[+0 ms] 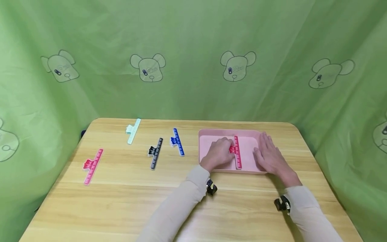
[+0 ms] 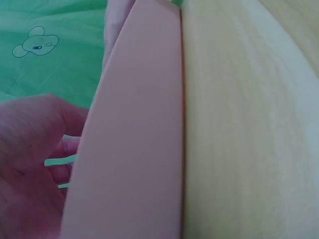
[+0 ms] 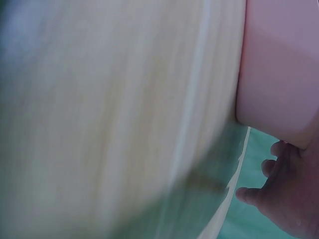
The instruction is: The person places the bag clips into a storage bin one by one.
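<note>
Tray (image 1: 248,148) on R half of table (image 1: 121,208), twd back; curtain (image 1: 187,30) behind table & at both sides. Inner clip (image 1: 237,152) in tray, approx. mid; L hand (image 1: 218,153) in tray, just L of inner clip & touching it. R hand (image 1: 270,155) at tray's R edge. Other 4 clips on table, all L of tray: 1st clip (image 1: 178,142) closest to tray; 2nd clip (image 1: 157,153) L of that, bit fwd; 3rd clip (image 1: 134,131) further L, at back edge; 4th clip (image 1: 94,167) farthest L, nearest front
</note>
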`<state>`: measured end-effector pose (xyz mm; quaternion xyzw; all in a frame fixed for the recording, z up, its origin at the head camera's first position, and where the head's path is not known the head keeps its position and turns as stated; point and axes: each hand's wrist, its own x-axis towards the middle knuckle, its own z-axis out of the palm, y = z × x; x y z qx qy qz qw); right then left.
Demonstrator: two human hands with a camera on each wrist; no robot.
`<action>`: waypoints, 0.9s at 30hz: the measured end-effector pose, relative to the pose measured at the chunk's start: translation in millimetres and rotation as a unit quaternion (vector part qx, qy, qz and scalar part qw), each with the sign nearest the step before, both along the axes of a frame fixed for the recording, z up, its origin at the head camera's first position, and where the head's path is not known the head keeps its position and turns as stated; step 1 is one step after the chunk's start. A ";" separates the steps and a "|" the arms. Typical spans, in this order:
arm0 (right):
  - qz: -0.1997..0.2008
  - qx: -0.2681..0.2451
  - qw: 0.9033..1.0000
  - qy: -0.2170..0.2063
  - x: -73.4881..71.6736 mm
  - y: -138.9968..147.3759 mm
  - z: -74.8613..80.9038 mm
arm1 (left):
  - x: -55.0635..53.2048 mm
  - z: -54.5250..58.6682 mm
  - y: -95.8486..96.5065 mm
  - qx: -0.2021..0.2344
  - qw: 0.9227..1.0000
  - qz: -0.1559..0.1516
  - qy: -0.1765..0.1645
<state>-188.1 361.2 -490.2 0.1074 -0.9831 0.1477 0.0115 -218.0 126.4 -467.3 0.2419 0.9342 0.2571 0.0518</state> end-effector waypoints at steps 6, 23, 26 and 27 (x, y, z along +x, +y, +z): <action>-0.003 0.005 1.000 -0.003 0.7 0.0 1.2 | 2.7 -0.8 6.1 -0.023 1.000 0.004 0.019; -0.007 0.019 1.000 -0.008 -1.8 -1.2 3.2 | 1.8 -1.6 32.5 -0.064 0.997 0.007 0.033; -0.009 0.024 1.000 -0.006 -1.2 -1.3 2.7 | 2.3 -2.7 36.5 -0.061 0.998 0.011 0.032; -0.008 0.023 1.000 -0.005 -1.1 -1.1 2.4 | 2.6 -2.8 37.9 -0.060 0.998 0.013 0.031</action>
